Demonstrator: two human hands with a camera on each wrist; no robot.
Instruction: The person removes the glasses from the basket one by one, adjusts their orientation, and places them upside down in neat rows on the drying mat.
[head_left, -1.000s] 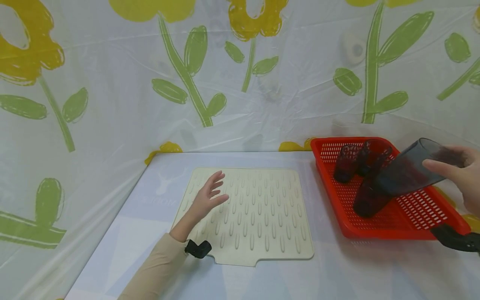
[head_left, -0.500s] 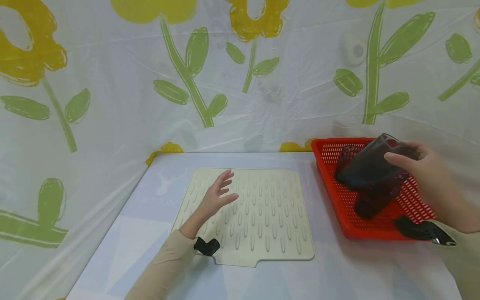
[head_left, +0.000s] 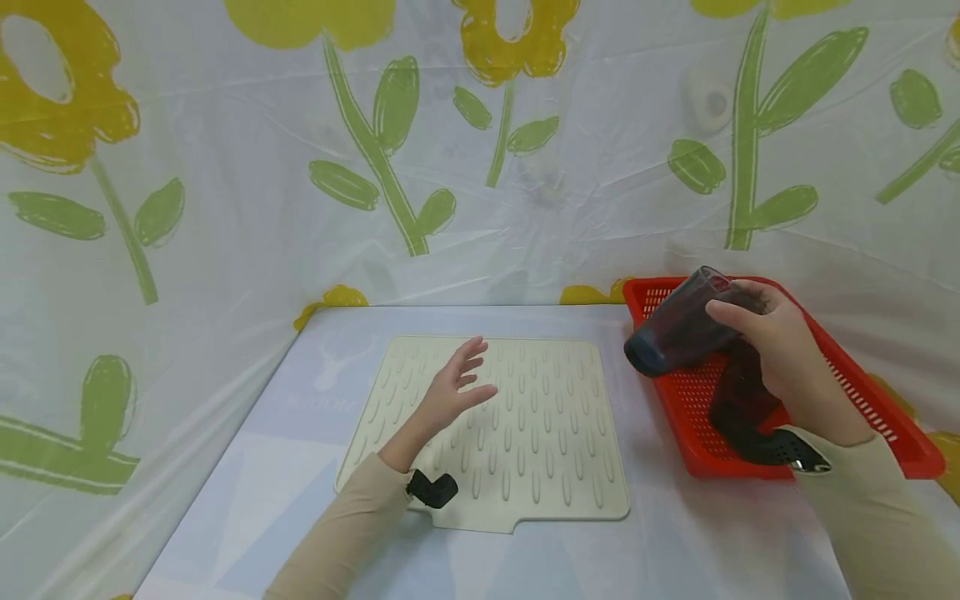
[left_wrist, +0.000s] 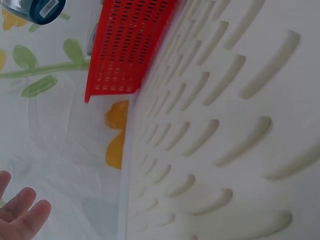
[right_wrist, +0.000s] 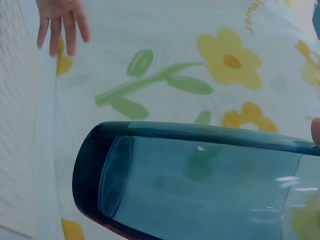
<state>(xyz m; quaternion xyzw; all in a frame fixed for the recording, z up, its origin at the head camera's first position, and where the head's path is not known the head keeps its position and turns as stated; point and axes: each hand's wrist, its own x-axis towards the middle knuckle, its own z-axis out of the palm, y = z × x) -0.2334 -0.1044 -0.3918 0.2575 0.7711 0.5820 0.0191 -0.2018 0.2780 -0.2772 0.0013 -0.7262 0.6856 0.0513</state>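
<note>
My right hand (head_left: 787, 350) grips a tall blue-tinted drinking glass (head_left: 671, 333) near its rim. The glass is tilted, base low and to the left, above the left edge of a red plastic basket (head_left: 701, 462). Its thick clear base fills much of the right wrist view, where the glass (right_wrist: 200, 180) looks empty. Over a cream ridged mat (head_left: 540, 442), my left hand (head_left: 450, 392) hovers with fingers spread and nothing in them. Another dark glass (head_left: 738, 396) lies inside the basket, partly hidden by my right hand and the wrist camera.
The basket stands on the table (head_left: 262, 500) to the right of the mat, with a narrow strip of tabletop between them. A white curtain (head_left: 585, 225) printed with flowers hangs behind the table.
My right hand has carried the glass leftward from the basket's right side to its left edge. My left hand has drifted slightly right over the mat, still holding nothing.
</note>
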